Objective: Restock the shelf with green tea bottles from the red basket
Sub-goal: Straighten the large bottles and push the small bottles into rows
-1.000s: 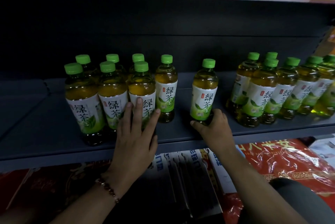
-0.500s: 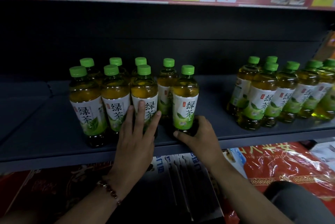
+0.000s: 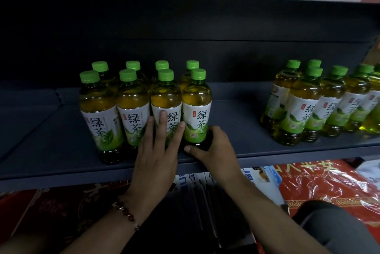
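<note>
Green-capped front-right bottle (image 3: pixel 196 109) is being seated beside the block; right hand (image 3: pixel 213 148) grips its base, left hand (image 3: pixel 158 150) lies flat-fingered against its neighbour (image 3: pixel 166 107). Next: release, fetch another.

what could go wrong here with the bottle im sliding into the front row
1. The right hand grips only the base of the end bottle, so a quick shove might tip its tall top into the neighbouring bottle.
2. The front row stands close to the shelf edge; if the left hand, pressed flat on the labels, lets go abruptly, a bottle could rock forward and off.
</note>
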A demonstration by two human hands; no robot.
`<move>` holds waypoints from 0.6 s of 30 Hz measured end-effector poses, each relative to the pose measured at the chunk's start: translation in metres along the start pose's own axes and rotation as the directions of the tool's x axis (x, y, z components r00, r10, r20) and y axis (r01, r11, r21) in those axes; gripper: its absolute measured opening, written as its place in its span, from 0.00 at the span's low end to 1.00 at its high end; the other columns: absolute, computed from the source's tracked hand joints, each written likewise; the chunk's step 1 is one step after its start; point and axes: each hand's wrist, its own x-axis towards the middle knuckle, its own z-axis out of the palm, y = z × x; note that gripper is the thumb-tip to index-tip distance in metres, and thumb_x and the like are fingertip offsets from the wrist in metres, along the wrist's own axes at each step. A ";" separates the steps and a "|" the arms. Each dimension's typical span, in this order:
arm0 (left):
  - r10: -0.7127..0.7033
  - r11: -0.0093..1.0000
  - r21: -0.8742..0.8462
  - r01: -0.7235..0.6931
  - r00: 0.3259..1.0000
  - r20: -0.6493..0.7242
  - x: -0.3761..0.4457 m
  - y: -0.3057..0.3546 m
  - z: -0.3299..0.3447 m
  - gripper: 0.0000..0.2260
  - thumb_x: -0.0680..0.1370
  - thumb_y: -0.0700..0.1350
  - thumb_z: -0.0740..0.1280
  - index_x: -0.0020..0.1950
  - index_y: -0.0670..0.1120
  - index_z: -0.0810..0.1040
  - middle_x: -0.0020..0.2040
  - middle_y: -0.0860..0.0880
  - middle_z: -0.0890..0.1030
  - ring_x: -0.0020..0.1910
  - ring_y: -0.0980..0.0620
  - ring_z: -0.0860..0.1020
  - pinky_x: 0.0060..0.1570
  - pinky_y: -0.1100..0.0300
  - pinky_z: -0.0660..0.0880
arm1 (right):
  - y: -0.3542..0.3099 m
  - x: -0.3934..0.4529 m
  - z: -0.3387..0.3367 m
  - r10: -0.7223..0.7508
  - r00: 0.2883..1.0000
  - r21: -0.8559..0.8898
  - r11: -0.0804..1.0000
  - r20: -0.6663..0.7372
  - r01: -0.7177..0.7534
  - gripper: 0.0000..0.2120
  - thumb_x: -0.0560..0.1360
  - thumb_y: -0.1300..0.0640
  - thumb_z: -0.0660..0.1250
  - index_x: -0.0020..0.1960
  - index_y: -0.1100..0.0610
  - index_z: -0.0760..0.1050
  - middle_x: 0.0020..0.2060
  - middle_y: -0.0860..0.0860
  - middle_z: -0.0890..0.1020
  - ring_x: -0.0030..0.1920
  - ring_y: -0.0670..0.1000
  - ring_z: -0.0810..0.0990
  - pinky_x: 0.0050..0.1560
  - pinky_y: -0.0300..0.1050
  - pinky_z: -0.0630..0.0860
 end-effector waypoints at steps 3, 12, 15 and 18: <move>-0.004 1.000 0.014 0.004 1.000 0.006 0.000 0.000 0.000 0.39 0.72 0.39 0.74 0.79 0.47 0.60 0.80 0.38 0.48 0.76 0.31 0.56 0.63 0.34 0.69 | -0.001 0.002 0.002 0.009 1.000 -0.032 0.999 0.001 -0.009 0.30 0.65 0.46 0.80 0.61 0.52 0.71 0.54 0.46 0.73 0.52 0.42 0.71 0.49 0.37 0.69; 0.010 1.000 -0.002 -0.010 0.999 -0.034 0.004 0.010 -0.010 0.29 0.77 0.44 0.67 0.78 0.47 0.65 0.79 0.36 0.53 0.77 0.34 0.55 0.71 0.37 0.55 | 0.001 -0.002 -0.006 -0.038 0.998 -0.068 0.997 0.040 0.041 0.33 0.67 0.42 0.77 0.66 0.51 0.70 0.58 0.46 0.75 0.60 0.43 0.71 0.54 0.36 0.68; 0.041 0.998 -0.052 -0.043 0.998 -0.045 0.009 0.021 -0.014 0.28 0.76 0.46 0.64 0.77 0.49 0.64 0.78 0.38 0.58 0.76 0.37 0.58 0.70 0.40 0.57 | 0.005 -0.008 -0.027 -0.050 0.996 -0.087 0.995 0.073 0.056 0.33 0.70 0.42 0.74 0.70 0.52 0.69 0.57 0.42 0.71 0.59 0.39 0.69 0.58 0.34 0.66; 0.048 0.994 -0.099 -0.051 0.998 -0.033 0.010 0.034 -0.012 0.28 0.76 0.44 0.67 0.76 0.49 0.65 0.77 0.39 0.60 0.73 0.37 0.63 0.65 0.40 0.65 | 0.024 -0.011 -0.061 -0.057 0.997 -0.176 0.983 -0.045 0.048 0.23 0.73 0.45 0.73 0.62 0.56 0.78 0.53 0.47 0.73 0.56 0.47 0.74 0.56 0.36 0.68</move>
